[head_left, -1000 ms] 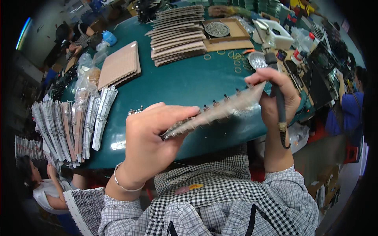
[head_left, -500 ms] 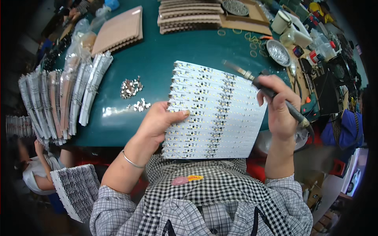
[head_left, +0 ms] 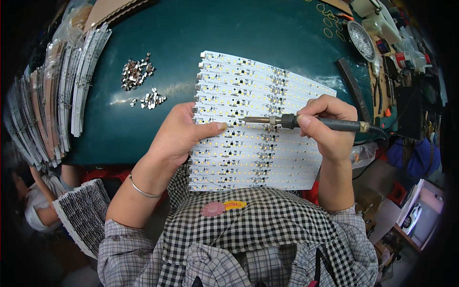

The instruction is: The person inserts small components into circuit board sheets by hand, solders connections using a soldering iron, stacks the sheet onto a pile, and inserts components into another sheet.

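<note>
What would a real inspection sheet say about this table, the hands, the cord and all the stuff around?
Surface: green table, lit with glare in places.
Work things: white circuit board, dotted with tiny parts; soldering iron, tip over the board, contact unclear.
Clutter: two piles of metal bits; long strips at left; rubber bands and a round dish at upper right.
Hands: left hand grips the board's left edge; right hand holds the iron.
Cables: dark cord from the iron's back end.
Surroundings: another person, lower left; screen, lower right.
</note>
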A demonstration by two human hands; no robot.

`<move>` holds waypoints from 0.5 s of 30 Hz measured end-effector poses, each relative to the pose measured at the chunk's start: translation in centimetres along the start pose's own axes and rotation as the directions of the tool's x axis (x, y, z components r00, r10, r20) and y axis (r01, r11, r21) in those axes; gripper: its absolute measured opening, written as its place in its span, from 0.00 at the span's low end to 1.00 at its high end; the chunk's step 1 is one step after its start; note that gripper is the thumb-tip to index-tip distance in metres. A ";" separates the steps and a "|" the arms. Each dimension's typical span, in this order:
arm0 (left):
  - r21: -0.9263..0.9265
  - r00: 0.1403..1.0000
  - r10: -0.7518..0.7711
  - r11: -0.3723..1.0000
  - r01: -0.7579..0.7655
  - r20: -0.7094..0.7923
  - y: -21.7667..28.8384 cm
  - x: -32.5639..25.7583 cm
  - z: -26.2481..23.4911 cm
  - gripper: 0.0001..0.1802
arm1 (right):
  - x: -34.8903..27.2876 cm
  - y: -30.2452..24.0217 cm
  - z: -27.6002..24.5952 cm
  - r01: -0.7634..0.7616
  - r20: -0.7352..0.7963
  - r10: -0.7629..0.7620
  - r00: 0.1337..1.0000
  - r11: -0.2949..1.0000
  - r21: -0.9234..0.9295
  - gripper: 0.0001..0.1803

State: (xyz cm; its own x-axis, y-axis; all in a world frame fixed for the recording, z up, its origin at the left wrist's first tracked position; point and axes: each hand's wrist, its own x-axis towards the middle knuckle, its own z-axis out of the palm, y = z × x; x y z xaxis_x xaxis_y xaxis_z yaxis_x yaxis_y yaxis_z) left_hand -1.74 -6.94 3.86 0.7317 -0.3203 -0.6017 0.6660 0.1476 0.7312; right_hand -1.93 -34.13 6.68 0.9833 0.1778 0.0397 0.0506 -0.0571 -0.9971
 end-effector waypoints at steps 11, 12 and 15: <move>0.006 0.998 0.061 0.998 -0.061 0.004 -0.2 -0.2 0.2 0.19 | 0.7 0.6 0.9 -0.021 -0.007 0.020 1.000 0.993 -0.118 0.07; 0.004 0.998 0.058 0.998 -0.058 0.001 -0.2 -0.1 0.1 0.19 | 0.7 0.7 0.9 -0.024 -0.005 0.024 1.000 0.993 -0.117 0.07; -0.005 0.998 0.065 0.998 -0.065 0.009 -0.2 0.0 0.0 0.19 | 0.8 0.6 0.9 -0.029 -0.012 0.028 1.000 0.992 -0.126 0.07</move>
State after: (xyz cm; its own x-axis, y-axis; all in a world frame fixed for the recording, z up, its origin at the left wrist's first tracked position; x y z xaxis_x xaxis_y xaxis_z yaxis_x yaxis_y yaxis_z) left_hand -1.90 -6.98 3.73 0.7719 -0.3188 -0.5500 0.6179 0.1728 0.7670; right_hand -1.31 -33.12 6.01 0.9863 0.1645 0.0124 0.0433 -0.1853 -0.9817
